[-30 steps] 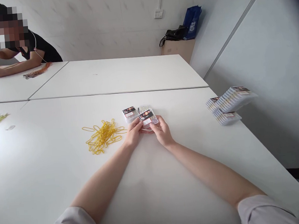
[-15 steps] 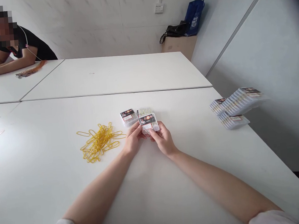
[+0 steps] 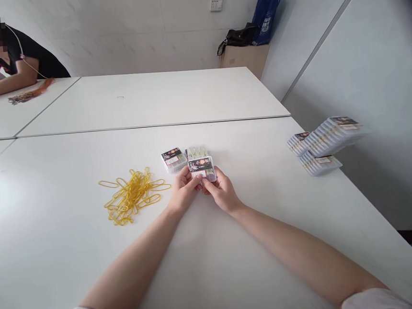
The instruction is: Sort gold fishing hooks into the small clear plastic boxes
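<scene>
Between my two hands is a small clear plastic box (image 3: pixel 202 166) with a black printed label. My left hand (image 3: pixel 184 191) is closed on its left lower corner, the thumb on the front. On the right lower side, my right hand (image 3: pixel 223 189) grips the same box, thumb near the bottom edge. Just behind it another clear box (image 3: pixel 197 152) shows greenish-yellow pieces inside; it is partly hidden. A similar labelled box (image 3: pixel 173 159) lies on the table to the left. Left of my left hand is a loose heap of yellow rubber bands (image 3: pixel 132 195).
Stacks of similar boxes (image 3: pixel 329 139) stand at the table's right edge. Across the white table (image 3: pixel 158 98), a person in black (image 3: pixel 34 51) leans near an orange bundle (image 3: pixel 31 92). A black bag (image 3: pixel 241 36) and a blue bag (image 3: pixel 266 18) sit on a carton (image 3: pixel 244 59).
My left thumb has moved right across the lower front of the box. Both hands still hold it. The whole view has shifted slightly.
</scene>
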Action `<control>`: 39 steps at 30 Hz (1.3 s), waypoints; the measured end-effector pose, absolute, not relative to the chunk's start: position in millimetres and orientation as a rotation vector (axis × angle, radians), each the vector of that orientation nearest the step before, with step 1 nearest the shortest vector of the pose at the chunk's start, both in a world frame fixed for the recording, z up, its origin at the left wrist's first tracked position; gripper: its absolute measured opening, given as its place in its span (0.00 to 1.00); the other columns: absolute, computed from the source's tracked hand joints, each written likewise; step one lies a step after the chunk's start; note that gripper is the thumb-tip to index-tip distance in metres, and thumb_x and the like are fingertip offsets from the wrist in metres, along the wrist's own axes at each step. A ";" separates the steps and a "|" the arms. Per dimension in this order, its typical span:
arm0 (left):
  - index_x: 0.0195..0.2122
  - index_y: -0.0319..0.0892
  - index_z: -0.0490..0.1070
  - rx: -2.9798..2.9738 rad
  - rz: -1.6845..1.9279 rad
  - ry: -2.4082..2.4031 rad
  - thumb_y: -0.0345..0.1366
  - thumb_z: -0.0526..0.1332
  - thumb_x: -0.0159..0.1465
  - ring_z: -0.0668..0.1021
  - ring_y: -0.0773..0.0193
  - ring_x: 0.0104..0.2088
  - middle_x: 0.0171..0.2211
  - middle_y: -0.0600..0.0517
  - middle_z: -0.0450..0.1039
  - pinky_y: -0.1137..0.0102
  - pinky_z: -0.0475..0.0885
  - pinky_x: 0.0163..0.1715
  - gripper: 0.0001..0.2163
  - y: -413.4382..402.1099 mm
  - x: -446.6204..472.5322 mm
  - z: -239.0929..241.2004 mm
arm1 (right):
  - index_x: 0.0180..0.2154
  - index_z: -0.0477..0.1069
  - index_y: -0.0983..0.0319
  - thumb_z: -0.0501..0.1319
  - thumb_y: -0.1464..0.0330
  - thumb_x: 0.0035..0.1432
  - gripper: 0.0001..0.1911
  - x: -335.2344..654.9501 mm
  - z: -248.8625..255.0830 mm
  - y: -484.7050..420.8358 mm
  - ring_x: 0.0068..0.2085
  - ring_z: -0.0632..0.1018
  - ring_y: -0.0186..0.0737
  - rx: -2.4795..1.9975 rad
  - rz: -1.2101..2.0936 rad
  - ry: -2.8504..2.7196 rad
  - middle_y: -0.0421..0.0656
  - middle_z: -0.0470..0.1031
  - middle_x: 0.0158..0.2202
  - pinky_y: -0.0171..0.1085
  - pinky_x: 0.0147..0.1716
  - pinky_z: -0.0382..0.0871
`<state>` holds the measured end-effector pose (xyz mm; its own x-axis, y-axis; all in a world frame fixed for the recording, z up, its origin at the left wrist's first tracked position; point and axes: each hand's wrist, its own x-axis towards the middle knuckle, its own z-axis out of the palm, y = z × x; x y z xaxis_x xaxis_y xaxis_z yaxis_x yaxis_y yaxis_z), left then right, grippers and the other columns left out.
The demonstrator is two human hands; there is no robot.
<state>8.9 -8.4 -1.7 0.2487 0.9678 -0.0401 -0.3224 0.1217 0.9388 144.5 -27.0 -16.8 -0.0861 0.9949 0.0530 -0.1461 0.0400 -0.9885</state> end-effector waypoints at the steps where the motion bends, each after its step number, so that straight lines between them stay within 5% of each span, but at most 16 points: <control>1: 0.39 0.42 0.70 1.001 1.122 0.825 0.44 0.70 0.58 0.71 0.68 0.26 0.27 0.54 0.70 0.70 0.67 0.28 0.15 -8.1 9.3 -2.8 | 0.42 0.69 0.57 0.64 0.57 0.60 0.13 144.8 -17.5 -26.7 0.28 0.72 0.37 -1.025 1.308 -1.184 0.39 0.72 0.30 0.37 0.28 0.69; 12: 0.33 0.42 0.71 0.891 1.177 0.837 0.48 0.61 0.64 0.71 0.66 0.23 0.24 0.53 0.68 0.68 0.67 0.26 0.14 -6.9 11.7 -5.2 | 0.41 0.70 0.58 0.64 0.59 0.61 0.11 145.6 -12.3 -28.1 0.28 0.71 0.37 -0.998 1.321 -1.181 0.39 0.72 0.30 0.37 0.29 0.69; 31: 0.29 0.37 0.74 0.890 1.155 0.845 0.48 0.64 0.61 0.72 0.66 0.23 0.23 0.51 0.71 0.69 0.70 0.27 0.16 -4.9 5.7 -7.0 | 0.43 0.70 0.60 0.64 0.61 0.62 0.12 145.7 -10.9 -29.5 0.30 0.70 0.35 -1.015 1.352 -1.155 0.39 0.72 0.31 0.36 0.31 0.67; 39: 0.48 0.38 0.75 0.878 1.139 0.813 0.41 0.65 0.61 0.75 0.67 0.24 0.30 0.51 0.76 0.71 0.71 0.27 0.17 -4.3 3.4 -1.1 | 0.43 0.69 0.60 0.64 0.60 0.61 0.13 145.7 -9.3 -28.8 0.30 0.70 0.35 -1.005 1.354 -1.134 0.38 0.70 0.30 0.36 0.30 0.67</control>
<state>3.4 -4.3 -1.1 0.2243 0.9700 -0.0940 -0.4045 0.1805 0.8965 145.7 -28.8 -9.3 -0.0918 0.9955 0.0237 -0.1977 0.0051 -0.9802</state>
